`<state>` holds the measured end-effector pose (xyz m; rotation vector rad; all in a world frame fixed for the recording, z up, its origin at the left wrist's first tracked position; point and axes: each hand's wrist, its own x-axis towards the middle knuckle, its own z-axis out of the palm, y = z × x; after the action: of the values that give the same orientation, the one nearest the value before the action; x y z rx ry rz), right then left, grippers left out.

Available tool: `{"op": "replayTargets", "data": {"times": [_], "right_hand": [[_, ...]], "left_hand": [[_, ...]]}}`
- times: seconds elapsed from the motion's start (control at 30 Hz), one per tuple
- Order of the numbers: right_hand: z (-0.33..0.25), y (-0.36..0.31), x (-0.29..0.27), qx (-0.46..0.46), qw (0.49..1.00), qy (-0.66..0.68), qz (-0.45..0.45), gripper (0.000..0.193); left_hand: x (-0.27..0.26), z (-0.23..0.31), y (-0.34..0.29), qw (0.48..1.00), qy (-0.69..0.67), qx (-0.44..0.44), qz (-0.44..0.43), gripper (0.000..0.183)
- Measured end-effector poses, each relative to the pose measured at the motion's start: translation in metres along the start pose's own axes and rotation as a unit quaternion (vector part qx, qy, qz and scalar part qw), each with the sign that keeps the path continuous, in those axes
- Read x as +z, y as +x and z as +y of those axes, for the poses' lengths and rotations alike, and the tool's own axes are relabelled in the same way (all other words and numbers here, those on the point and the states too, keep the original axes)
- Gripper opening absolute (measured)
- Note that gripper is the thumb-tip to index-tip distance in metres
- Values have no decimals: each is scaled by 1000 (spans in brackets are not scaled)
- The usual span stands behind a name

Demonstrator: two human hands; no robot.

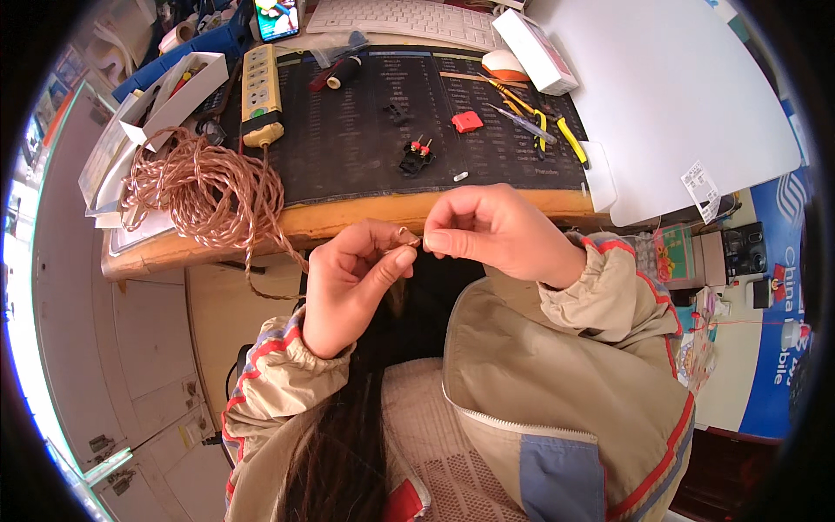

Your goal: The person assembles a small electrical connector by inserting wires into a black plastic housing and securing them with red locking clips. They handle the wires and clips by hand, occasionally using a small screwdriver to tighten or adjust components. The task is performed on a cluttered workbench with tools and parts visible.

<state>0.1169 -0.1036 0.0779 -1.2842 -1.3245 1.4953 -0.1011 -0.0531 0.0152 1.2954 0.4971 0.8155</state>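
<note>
My left hand is closed in a pinch, thumb against forefinger, on a thin brown wire end in front of the desk edge. A twisted brown cable lies in a loose coil on the desk at the left, and one strand runs from it toward this hand. My right hand pinches the tip of the same wire, fingertips almost touching the left ones. Beyond the hands, on the dark mat, sit a small black plug part with red and metal pieces and a red plastic piece.
A yellow power strip stands left of the dark mat. Yellow-handled pliers and a screwdriver lie at the right. Behind are a black tape roll, a white box, a keyboard and a lit phone.
</note>
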Motion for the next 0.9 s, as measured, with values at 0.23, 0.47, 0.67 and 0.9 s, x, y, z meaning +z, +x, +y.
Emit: {"op": "replayTargets", "data": {"times": [0.23, 0.47, 0.67, 0.9], "right_hand": [[-4, -5, 1, -274, 907, -310, 83, 18], [5, -7, -4, -258, 912, -287, 142, 13], [21, -4, -27, -222, 904, -320, 176, 9], [40, 14, -67, -171, 889, -352, 239, 9]], "left_hand": [[-7, 1, 5, 973, -219, -39, -58, 19], [-5, 1, 8, 982, -182, -40, -37, 17], [-11, 9, 10, 991, -41, -123, -13, 13], [-4, 1, 37, 956, 279, 40, 86, 13]]}}
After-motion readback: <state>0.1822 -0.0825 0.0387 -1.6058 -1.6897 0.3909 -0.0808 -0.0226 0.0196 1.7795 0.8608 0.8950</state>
